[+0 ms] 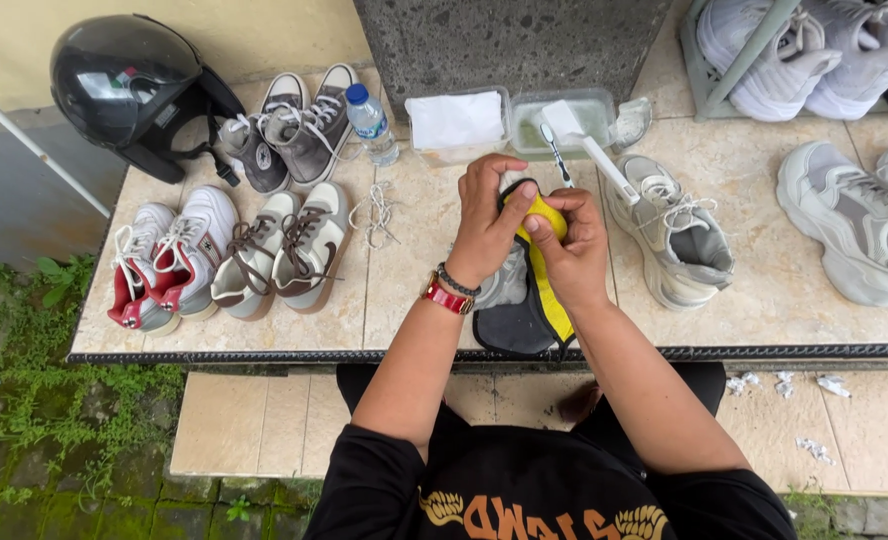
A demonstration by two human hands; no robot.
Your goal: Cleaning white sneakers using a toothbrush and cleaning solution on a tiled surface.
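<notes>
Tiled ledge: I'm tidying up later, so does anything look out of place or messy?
Yes. A loose shoelace lies tangled on the tiled ledge beside the brown-striped sneakers, and torn white scraps litter the lower step.

A yellow-and-black insole (pixel 541 262) is held upright over the tiled ledge, its top end gripped and bent
</notes>
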